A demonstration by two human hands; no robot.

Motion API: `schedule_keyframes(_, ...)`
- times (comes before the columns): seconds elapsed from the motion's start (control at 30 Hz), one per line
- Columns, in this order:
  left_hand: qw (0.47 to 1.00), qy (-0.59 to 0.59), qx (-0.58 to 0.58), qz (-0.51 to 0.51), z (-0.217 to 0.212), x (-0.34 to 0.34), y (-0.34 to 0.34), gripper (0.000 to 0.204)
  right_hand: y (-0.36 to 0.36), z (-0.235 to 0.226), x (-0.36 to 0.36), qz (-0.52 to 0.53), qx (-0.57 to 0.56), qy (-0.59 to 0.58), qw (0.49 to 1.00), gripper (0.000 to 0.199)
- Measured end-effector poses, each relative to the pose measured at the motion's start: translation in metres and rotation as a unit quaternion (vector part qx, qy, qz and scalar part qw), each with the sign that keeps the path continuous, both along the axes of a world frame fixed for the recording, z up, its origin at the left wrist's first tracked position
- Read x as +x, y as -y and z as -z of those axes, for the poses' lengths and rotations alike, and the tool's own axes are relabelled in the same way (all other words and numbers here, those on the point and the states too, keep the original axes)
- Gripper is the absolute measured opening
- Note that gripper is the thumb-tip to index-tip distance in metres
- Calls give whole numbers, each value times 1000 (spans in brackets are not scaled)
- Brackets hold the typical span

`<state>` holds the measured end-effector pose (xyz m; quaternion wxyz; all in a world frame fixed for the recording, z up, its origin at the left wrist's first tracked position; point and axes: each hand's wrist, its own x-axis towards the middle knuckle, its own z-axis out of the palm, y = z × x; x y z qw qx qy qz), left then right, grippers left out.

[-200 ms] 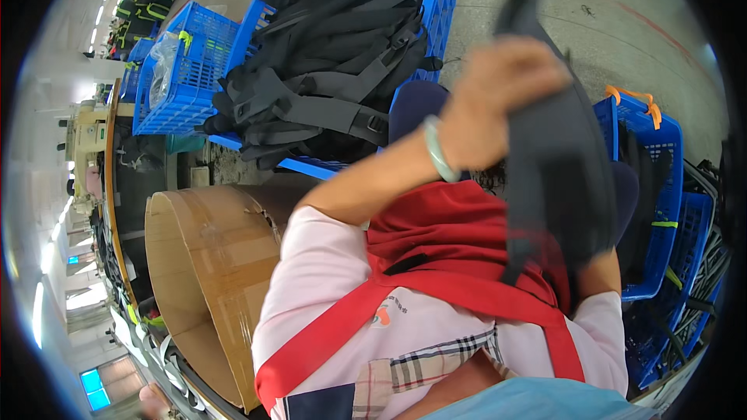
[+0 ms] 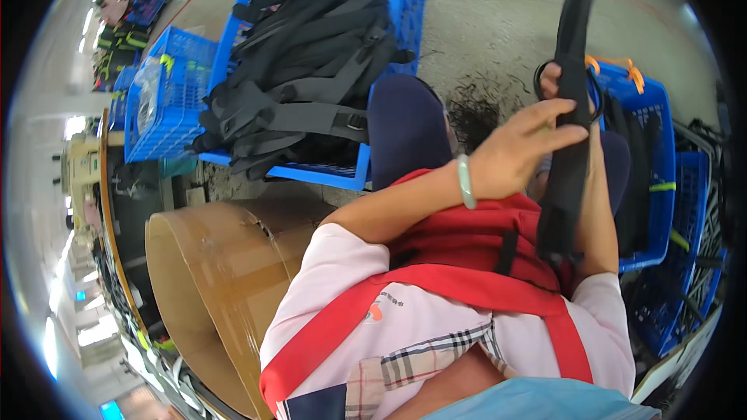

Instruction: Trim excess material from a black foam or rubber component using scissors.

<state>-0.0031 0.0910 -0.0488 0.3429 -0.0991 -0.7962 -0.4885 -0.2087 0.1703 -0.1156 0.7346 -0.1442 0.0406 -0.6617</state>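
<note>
A long black padded strap (image 2: 564, 187) stands nearly upright in front of me on the right. My left hand (image 2: 510, 148), with a pale green bangle on its wrist, grips the strap's edge between thumb and fingers. Behind the strap is my right hand (image 2: 551, 80), mostly hidden, with curled fingertips showing at its left edge. Black loops like the handles of scissors (image 2: 538, 84) stick out on both sides of the strap at that hand; the blades are out of sight. A red apron (image 2: 459, 241) covers my lap.
A blue crate (image 2: 407, 12) heaped with black straps (image 2: 311, 70) stands ahead to the left. More blue crates (image 2: 663, 179) with dark straps are at my right. An open cardboard box (image 2: 233, 257) lies at my left. Dark scraps (image 2: 475, 113) litter the floor beyond my knees.
The strap has swung upright and moved slightly right. My left hand has come down from above to its middle. My right hand's fingertips and the black loops now show.
</note>
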Motion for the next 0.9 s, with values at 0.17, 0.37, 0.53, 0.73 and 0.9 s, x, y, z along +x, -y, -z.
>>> schedule_keyframes(0.17, 776, 242, 538, 222, 39, -13, 40, 41, -10, -35, 11, 478, 191, -399, 759, 14)
schedule_keyframes(0.37, 804, 322, 456, 205, 57, -26, 44, 24, -1, -34, 40, 441, 260, -470, 719, 17)
schedule_keyframes(0.53, 788, 272, 505, 225, 62, -23, 71, 22, -25, -30, 36, 382, 277, -537, 699, 25)
schedule_keyframes(0.73, 790, 211, 550, 168, 58, -17, 77, 20, -27, -24, 59, 290, 232, -520, 769, 25)
schedule_keyframes(0.9, 809, 196, 540, 127, 68, -16, 82, 20, -19, -25, 69, 261, 239, -585, 730, 32)
